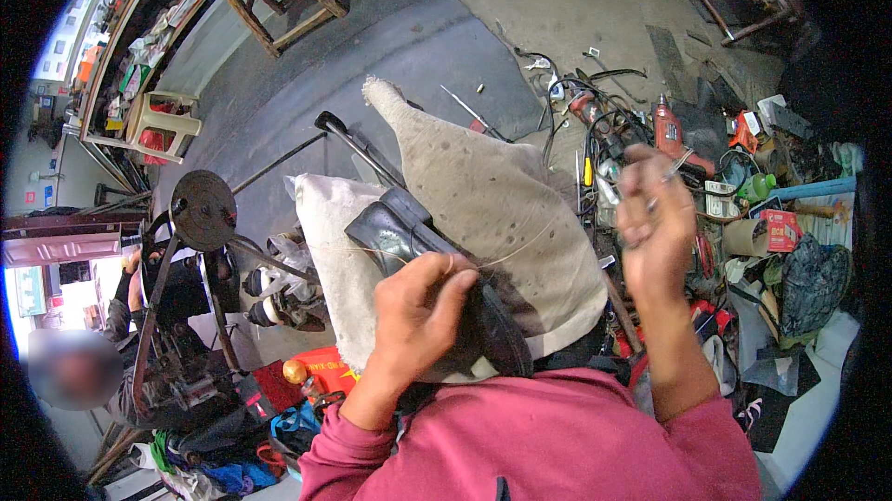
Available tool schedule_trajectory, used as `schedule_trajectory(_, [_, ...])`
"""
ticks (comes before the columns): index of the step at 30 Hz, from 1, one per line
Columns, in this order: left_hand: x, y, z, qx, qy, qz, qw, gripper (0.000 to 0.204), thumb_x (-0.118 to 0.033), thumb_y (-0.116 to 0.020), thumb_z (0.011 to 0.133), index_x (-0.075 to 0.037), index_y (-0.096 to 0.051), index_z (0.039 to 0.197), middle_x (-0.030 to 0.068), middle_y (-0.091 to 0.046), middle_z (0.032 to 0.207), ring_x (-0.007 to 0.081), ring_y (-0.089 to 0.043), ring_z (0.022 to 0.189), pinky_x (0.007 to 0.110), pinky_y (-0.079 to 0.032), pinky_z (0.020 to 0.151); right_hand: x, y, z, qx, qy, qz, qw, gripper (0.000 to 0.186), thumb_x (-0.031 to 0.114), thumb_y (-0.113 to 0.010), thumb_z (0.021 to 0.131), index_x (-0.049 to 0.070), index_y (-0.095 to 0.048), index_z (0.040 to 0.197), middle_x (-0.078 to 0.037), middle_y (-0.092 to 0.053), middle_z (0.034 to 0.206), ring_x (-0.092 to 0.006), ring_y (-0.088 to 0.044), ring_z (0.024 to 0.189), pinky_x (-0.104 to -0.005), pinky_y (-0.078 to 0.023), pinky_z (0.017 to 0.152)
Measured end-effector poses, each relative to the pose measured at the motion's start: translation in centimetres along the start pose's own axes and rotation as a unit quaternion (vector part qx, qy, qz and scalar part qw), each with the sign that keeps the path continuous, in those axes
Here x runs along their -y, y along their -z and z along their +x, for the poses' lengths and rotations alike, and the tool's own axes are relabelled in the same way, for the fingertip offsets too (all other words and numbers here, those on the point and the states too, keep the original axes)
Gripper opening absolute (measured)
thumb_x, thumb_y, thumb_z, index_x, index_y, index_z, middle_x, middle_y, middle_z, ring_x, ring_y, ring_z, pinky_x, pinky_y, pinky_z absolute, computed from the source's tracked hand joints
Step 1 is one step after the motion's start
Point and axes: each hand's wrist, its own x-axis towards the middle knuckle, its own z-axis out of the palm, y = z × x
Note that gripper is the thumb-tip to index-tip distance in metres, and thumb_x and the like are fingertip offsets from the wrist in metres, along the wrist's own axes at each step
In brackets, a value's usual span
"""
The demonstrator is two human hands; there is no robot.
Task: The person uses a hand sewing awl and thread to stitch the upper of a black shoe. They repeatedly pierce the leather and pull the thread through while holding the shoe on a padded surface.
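Note:
My left hand point(420, 315) pinches a thin pale cord point(502, 261) over a black leather shoe or boot point(390, 222), which lies on my lap on off-white, stained cloths point(478, 190). The cord crosses the leather and runs out to both sides of my fingers. My right hand point(655, 217) is raised to the right of the cloth, fingers curled round a small metal tool point(676, 166) whose exact kind I cannot tell.
A metal stand point(204, 208) and another person point(121, 315) are at my left. Power tools point(671, 127), cables and clutter lie at my right. A screwdriver point(465, 106) lies on the floor ahead; wooden stools point(279, 8) and a plastic stool point(158, 125) stand farther off.

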Motion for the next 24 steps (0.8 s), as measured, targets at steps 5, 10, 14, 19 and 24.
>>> schedule_trajectory(5, [2.8,5.0,-1.2,-0.149,0.054,-0.100,0.982,0.030,-0.018,-0.048,0.099,0.000,-0.064,0.082,0.0089,-0.065,0.082,0.0173,-0.060,0.072,0.028,-0.046,0.067,-3.7,-2.7,-3.1,0.292,0.043,-0.307,0.905,0.021,0.009,-0.060,0.090,0.000,-0.064,0.108,-0.006,-0.069,0.095,-0.0063,-0.059,0.073,-0.0226,-0.045,0.058])
schedule_trajectory(10, [7.3,12.3,-2.5,-0.346,-0.008,-0.330,0.879,0.029,-0.023,-0.041,0.102,-0.004,-0.054,0.084,0.0135,-0.064,0.092,0.0247,-0.062,0.083,0.041,-0.050,0.083,-1.9,0.5,-1.9,0.350,-0.195,-0.314,0.861,0.020,0.022,-0.062,0.092,0.002,-0.065,0.089,-0.011,-0.069,0.097,-0.0084,-0.058,0.064,-0.0224,-0.045,0.055])
schedule_trajectory(14, [9.5,13.2,-3.6,-0.242,0.005,-0.637,0.732,0.026,-0.024,-0.040,0.103,-0.005,-0.053,0.092,0.0086,-0.061,0.090,0.0231,-0.060,0.083,0.050,-0.045,0.096,-2.9,-0.5,-2.3,0.280,-0.124,-0.023,0.952,0.025,0.026,-0.055,0.097,0.003,-0.063,0.092,-0.013,-0.069,0.102,-0.0089,-0.057,0.061,-0.0205,-0.044,0.052])
schedule_trajectory(19, [10.5,12.3,-2.7,-0.153,-0.008,-0.701,0.696,0.025,-0.025,-0.041,0.103,-0.004,-0.052,0.093,0.0023,-0.042,0.072,0.0146,-0.040,0.062,0.038,-0.045,0.073,-3.5,-3.8,-1.9,0.290,-0.156,-0.175,0.928,0.030,0.031,-0.055,0.096,0.003,-0.064,0.089,-0.011,-0.068,0.097,-0.0171,-0.065,0.076,-0.0248,-0.049,0.057])
schedule_trajectory(24, [11.6,11.9,-1.8,-0.217,0.076,-0.665,0.711,0.026,-0.023,-0.045,0.102,-0.004,-0.049,0.084,-0.0001,-0.031,0.063,0.0118,-0.028,0.053,0.027,-0.027,0.048,-3.5,-4.8,-3.2,0.359,-0.064,-0.478,0.799,0.044,0.041,-0.082,0.071,0.003,-0.061,0.075,-0.008,-0.058,0.058,-0.0183,-0.058,0.054,-0.0343,-0.045,0.052])
